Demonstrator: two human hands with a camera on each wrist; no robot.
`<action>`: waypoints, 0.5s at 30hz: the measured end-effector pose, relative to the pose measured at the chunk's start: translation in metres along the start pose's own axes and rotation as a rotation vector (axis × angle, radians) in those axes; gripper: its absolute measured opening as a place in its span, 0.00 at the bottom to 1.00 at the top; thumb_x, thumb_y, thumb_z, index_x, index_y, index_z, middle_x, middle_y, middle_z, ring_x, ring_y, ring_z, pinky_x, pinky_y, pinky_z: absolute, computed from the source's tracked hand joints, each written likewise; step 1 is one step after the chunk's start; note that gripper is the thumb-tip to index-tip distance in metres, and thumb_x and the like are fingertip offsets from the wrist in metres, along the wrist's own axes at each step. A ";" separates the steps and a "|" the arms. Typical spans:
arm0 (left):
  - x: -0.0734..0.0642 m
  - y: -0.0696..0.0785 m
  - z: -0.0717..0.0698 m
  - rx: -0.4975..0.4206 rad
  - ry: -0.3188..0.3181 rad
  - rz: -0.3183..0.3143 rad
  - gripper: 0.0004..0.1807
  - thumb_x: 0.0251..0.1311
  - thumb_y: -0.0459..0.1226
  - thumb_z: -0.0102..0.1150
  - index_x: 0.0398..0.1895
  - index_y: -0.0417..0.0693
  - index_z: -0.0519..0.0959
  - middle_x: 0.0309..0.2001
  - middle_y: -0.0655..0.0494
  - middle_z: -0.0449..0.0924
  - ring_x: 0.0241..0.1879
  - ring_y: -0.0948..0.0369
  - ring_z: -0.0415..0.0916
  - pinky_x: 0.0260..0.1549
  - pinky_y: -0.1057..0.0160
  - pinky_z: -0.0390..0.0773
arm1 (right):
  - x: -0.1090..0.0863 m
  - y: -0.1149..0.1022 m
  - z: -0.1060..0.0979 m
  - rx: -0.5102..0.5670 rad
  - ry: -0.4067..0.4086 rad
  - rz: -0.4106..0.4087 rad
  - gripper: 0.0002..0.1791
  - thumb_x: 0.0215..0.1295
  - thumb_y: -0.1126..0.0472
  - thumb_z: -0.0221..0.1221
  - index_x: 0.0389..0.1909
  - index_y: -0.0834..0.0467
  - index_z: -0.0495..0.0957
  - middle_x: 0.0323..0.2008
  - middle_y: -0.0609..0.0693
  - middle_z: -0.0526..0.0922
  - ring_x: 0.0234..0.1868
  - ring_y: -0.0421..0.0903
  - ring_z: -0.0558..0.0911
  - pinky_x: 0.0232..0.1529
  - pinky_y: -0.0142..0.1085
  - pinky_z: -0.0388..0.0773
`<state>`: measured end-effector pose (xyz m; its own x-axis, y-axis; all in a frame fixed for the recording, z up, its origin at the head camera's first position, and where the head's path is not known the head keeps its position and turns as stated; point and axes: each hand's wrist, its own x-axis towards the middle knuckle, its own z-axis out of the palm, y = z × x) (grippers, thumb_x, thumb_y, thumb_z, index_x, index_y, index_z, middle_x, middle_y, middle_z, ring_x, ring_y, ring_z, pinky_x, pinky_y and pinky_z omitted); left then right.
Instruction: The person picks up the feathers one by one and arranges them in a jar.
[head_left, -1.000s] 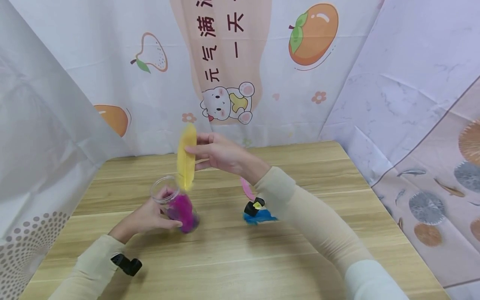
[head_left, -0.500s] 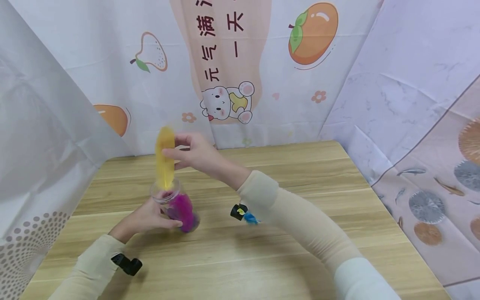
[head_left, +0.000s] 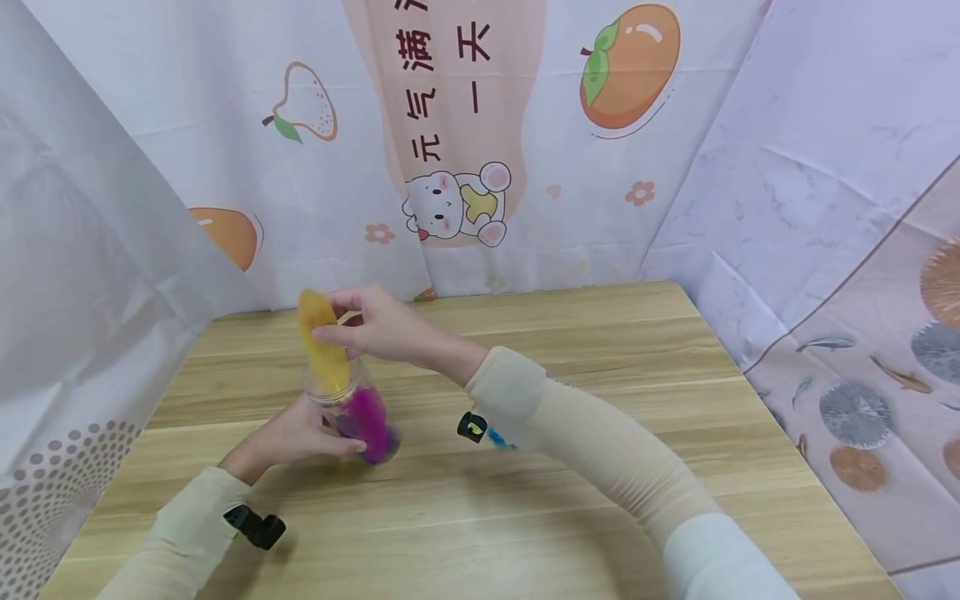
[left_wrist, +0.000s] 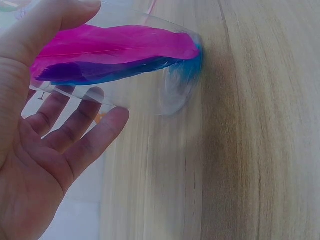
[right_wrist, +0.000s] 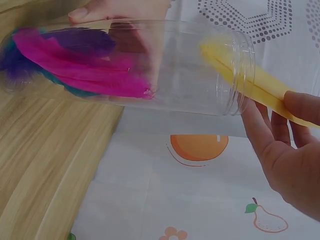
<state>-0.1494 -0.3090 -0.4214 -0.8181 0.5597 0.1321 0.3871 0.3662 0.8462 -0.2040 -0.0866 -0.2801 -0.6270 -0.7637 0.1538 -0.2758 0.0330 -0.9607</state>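
My left hand (head_left: 303, 429) grips a clear plastic jar (right_wrist: 185, 75) around its side, thumb on one side and fingers on the other. Inside the jar lie a magenta feather (left_wrist: 120, 45), a purple feather (right_wrist: 92, 42) and a blue feather (left_wrist: 145, 67). Above the rim, my right hand (head_left: 386, 325) pinches a yellow feather (head_left: 322, 337) between thumb and fingers. The lower end of the yellow feather (right_wrist: 265, 92) is within the jar's mouth, as the right wrist view shows. The jar's base is close to the table.
A blue feather (head_left: 500, 439) on the wooden table (head_left: 450, 533) is mostly hidden under the right forearm. Printed curtains (head_left: 600, 208) hang behind the table and along both sides. Black wrist cameras sit on both sleeves, the left one (head_left: 255, 527) low over the table.
My right hand has carried the yellow feather left and then down, so its lower end has entered the jar. The left hand and jar have stayed in place.
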 end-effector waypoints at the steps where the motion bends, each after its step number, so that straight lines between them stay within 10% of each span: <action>1: 0.000 0.000 0.000 0.002 0.000 0.003 0.42 0.51 0.33 0.79 0.67 0.55 0.64 0.57 0.53 0.77 0.57 0.56 0.77 0.54 0.59 0.78 | 0.000 0.000 0.000 0.001 -0.004 -0.001 0.11 0.71 0.66 0.62 0.52 0.63 0.81 0.42 0.51 0.81 0.42 0.41 0.85 0.38 0.38 0.86; 15: -0.001 -0.004 0.001 -0.040 -0.003 0.033 0.37 0.51 0.29 0.77 0.61 0.46 0.65 0.49 0.50 0.81 0.44 0.56 0.82 0.37 0.56 0.85 | -0.001 0.001 0.000 0.072 -0.064 -0.060 0.11 0.71 0.67 0.62 0.51 0.63 0.80 0.43 0.55 0.83 0.42 0.42 0.85 0.43 0.44 0.86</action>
<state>-0.1493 -0.3100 -0.4253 -0.8038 0.5733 0.1587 0.3965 0.3174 0.8614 -0.2036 -0.0856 -0.2812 -0.5626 -0.8026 0.1985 -0.2568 -0.0586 -0.9647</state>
